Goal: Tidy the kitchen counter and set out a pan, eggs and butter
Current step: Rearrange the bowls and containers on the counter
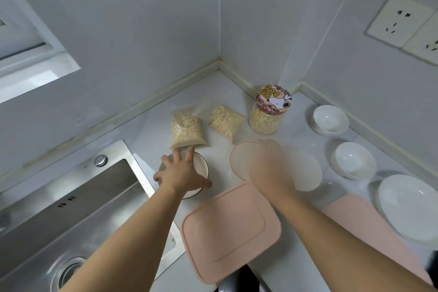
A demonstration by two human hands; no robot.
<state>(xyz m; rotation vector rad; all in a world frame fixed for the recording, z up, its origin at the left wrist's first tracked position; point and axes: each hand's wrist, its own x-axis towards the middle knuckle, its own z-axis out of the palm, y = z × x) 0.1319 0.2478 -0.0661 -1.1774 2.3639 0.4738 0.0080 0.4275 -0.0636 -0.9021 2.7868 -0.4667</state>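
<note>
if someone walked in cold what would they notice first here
Two bare arms reach across a white counter: the left hand lies spread over a small dark-rimmed plate beside the steel sink, and the blurred right hand hovers over a pink-edged plate. Behind them stand a jar with a cartoon-dog lid and two clear bags of pale grain, with a pink lid in front.

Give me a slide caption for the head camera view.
Left hand spread over a small plate by the sink; blurred right hand above a pink-rimmed plate.
</note>
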